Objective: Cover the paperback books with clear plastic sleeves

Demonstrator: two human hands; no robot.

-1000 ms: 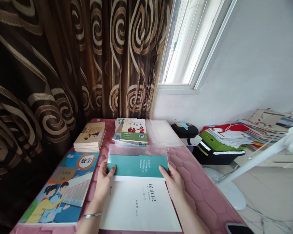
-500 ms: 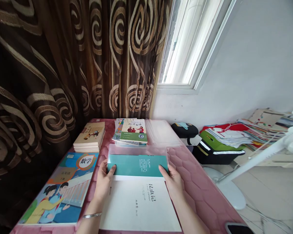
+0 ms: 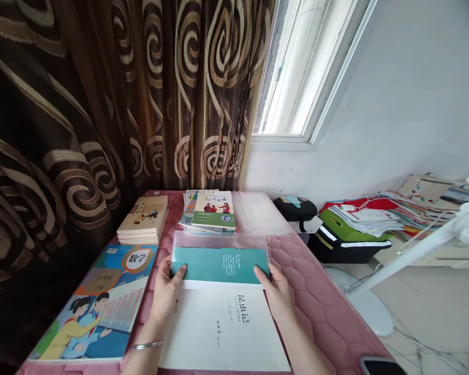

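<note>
An open book [image 3: 222, 328] lies before me, its white page with black Chinese print facing up. Its teal cover flap [image 3: 207, 263] is at the far side, with a clear plastic book cover [image 3: 219, 239] over it and reaching beyond it. My left hand [image 3: 168, 281] pinches the left edge of flap and plastic, thumb on top. At the right edge my right hand [image 3: 275, 284] grips the same way, thumb on top. The fingers underneath are hidden. A metal bracelet circles the left wrist.
A maths textbook [image 3: 97, 307] lies at the left, near a stack of tan books [image 3: 143, 219]. Behind are a pile of books [image 3: 213, 208] and clear plastic covers [image 3: 260, 213]. A phone [image 3: 381, 365] sits at the near right edge; a white fan [image 3: 410, 250] stands beyond.
</note>
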